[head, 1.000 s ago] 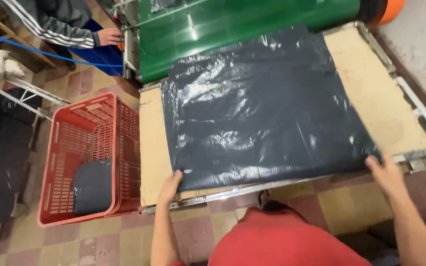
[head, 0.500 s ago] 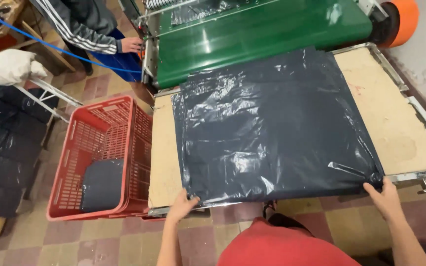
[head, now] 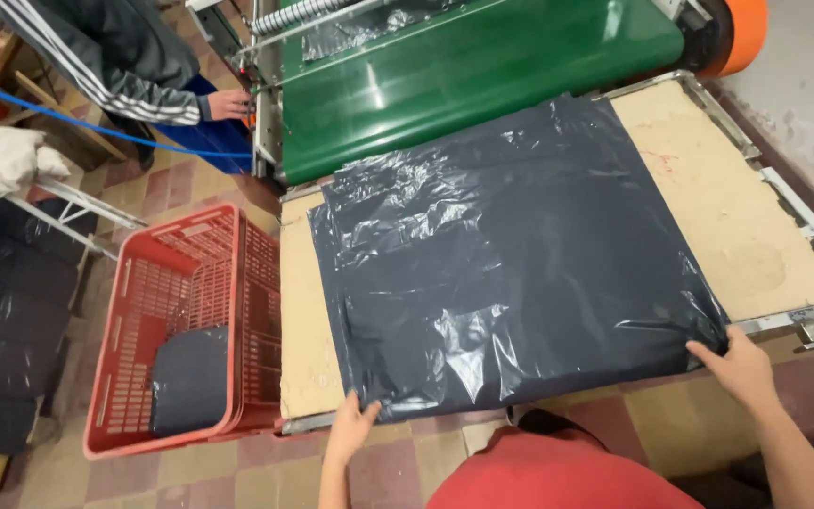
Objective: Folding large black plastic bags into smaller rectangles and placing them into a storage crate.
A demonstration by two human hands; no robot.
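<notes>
At near edge of wooden table (head: pixel 765 236), both hands of person in red top (head: pixel 567 476) lie on a stack of black plastic bags (head: pixel 511 254), well apart from each other. L hand (head: pixel 352 426) at near-left corner of stack, fingers spread flat on the plastic. R hand (head: pixel 739 366) at near-right corner, fingers on bag edge; can't tell if either hand pinches the plastic or just presses. Stack lies flat, wrinkled, covers most of table; bare wood shows along left strip and right end. Metal frame (head: pixel 803 316) rims the table. Left of table, on floor: red plastic crate (head: pixel 190 311), dark folded bundle (head: pixel 190 377) inside. Beyond far edge: green machine (head: pixel 463 75), orange roller end (head: pixel 744 33) at its right. Far left: another person's hand (head: pixel 230 104), striped dark sleeve, touching the machine frame.
</notes>
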